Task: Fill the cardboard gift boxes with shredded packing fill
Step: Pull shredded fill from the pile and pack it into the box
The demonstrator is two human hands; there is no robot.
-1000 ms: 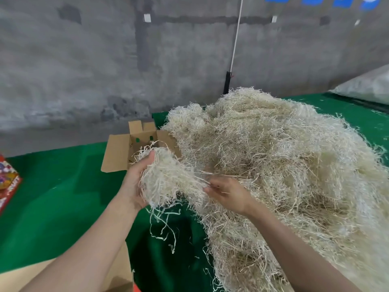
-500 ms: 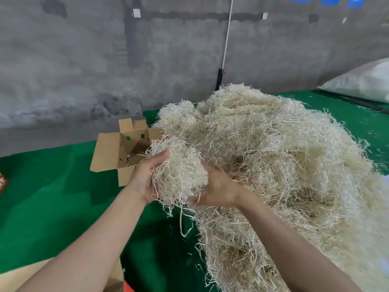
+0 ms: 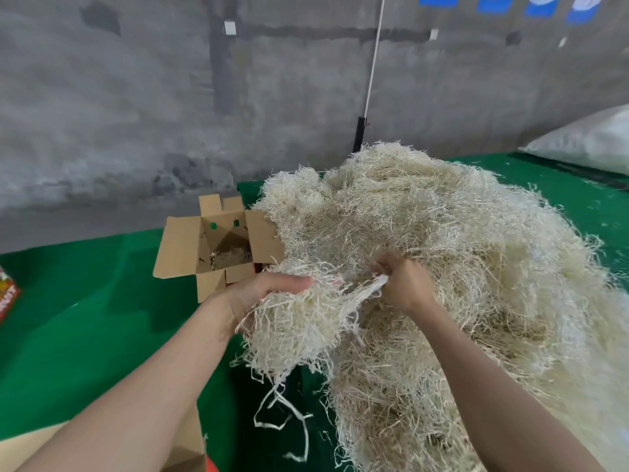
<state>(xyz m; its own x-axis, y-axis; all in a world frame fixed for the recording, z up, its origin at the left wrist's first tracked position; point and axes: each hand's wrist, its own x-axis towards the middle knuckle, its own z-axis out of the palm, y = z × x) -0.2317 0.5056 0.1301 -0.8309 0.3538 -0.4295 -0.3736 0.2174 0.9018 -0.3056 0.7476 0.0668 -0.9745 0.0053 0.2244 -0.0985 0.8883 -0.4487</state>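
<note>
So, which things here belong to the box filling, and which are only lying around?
Job: fill pile, clump gripped by left hand with right hand pinching its strands, open box holding a little fill.
Lying about: red printed thing at the left edge, white sack on the right, cord on the wall.

Head-worn camera looks forward and down, close over the green table (image 3: pixel 85 318), facing a grey wall (image 3: pixel 136 97).

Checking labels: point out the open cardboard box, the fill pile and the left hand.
open cardboard box (image 3: pixel 177 248), head view, on its left flap.
fill pile (image 3: pixel 442 240), head view, middle of the mound.
left hand (image 3: pixel 262 292), head view, near the thumb base.
</note>
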